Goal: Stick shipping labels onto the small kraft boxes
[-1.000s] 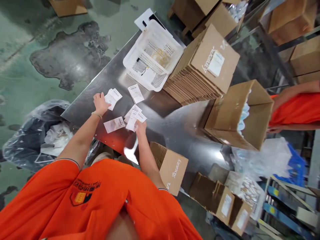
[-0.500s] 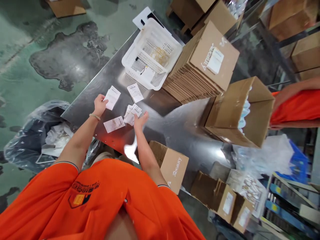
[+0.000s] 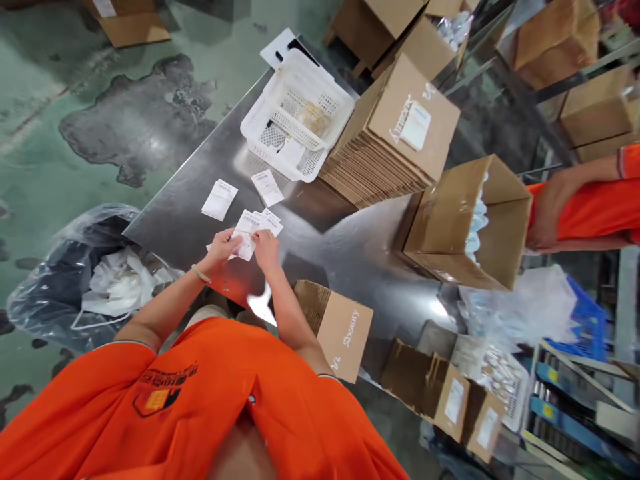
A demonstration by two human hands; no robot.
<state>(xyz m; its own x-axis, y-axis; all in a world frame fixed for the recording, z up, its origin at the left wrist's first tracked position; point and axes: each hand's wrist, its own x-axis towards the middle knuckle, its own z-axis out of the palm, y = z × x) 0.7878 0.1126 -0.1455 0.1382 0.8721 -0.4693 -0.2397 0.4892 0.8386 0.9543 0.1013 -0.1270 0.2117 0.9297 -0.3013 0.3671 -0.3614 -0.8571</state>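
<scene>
A worker in orange holds a packet of slips [image 3: 249, 225] between both hands above a steel table [image 3: 173, 217]. The left hand [image 3: 223, 247] grips its near left edge, thumb on top; the right hand [image 3: 267, 250] has fingers at its right edge, how tightly one cannot tell. Loose slips [image 3: 271, 219] show just right of the packet; farther off lie two stacks, left [image 3: 220, 201] and right [image 3: 268, 189].

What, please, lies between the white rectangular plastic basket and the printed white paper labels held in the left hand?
The head view shows a small stack of printed white slips between the held labels and the basket.
</scene>
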